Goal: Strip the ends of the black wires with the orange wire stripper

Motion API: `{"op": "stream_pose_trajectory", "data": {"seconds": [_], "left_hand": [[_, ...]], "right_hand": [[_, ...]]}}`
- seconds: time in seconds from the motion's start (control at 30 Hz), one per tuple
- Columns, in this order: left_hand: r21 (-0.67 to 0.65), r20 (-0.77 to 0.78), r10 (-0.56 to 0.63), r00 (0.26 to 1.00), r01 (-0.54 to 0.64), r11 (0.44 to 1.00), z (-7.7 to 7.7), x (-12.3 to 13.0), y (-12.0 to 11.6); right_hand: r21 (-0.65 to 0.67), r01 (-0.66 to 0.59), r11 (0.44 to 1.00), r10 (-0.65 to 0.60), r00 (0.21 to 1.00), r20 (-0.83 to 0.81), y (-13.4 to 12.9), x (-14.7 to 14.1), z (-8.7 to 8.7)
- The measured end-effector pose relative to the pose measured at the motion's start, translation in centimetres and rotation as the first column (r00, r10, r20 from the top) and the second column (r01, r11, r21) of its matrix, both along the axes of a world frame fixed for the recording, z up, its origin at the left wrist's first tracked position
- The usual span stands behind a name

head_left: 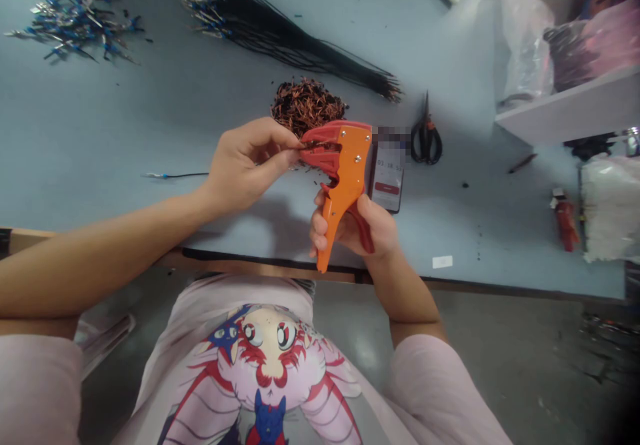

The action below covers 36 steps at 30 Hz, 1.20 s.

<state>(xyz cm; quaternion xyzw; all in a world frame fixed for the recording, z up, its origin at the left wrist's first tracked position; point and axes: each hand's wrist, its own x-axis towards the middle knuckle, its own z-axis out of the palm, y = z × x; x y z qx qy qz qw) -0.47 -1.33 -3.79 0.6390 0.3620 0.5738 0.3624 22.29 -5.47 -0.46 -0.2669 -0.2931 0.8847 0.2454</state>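
My right hand (357, 228) is wrapped round the handles of an orange and red wire stripper (350, 165), whose red jaws point left. At the jaws, my left hand (253, 161) pinches the end of a thin black wire (187, 175). The wire passes behind or through this hand and comes out on its left, ending in a blue and silver connector (163, 176) over the table. Just beyond the jaws lies a heap of copper and black scraps (307, 105). The exact wire tip inside the jaws is hard to make out.
A long bundle of black wires (300, 41) lies at the back, with a pile of blue-silver connectors (80, 25) at back left. Right of the stripper are a phone (387, 175) and black scissors (427, 138). A shelf (565, 108) with plastic bags juts in at the right.
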Motion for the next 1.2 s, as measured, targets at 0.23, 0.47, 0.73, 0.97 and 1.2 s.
{"op": "stream_pose_trajectory", "data": {"seconds": [0.23, 0.47, 0.73, 0.97, 1.2], "left_hand": [[0.029, -0.087, 0.101, 0.991, -0.098, 0.995, 1.5, -0.4, -0.2], [0.170, -0.191, 0.088, 0.978, -0.056, 0.984, 1.7, -0.3, -0.5], [0.011, -0.099, -0.087, 0.991, 0.088, 0.996, 0.7, 1.1, -1.7], [-0.031, -0.056, -0.192, 0.980, 0.191, 0.981, 0.5, 1.3, -2.1], [0.001, -0.069, -0.220, 0.973, 0.221, 0.975, 0.6, 1.3, -2.0]], "right_hand": [[0.038, 0.119, 0.992, -0.122, 0.987, 0.105, 0.4, 0.1, 0.5], [0.120, 0.145, 0.982, -0.160, 0.979, 0.125, 0.0, 0.1, -0.1], [-0.015, -0.026, 1.000, 0.025, 0.999, -0.026, -0.3, -0.3, -1.3], [-0.055, -0.080, 0.995, 0.074, 0.992, -0.099, -0.4, -0.4, -2.0], [-0.046, -0.104, 0.994, 0.094, 0.980, -0.175, -0.6, -0.4, -2.2]]}}
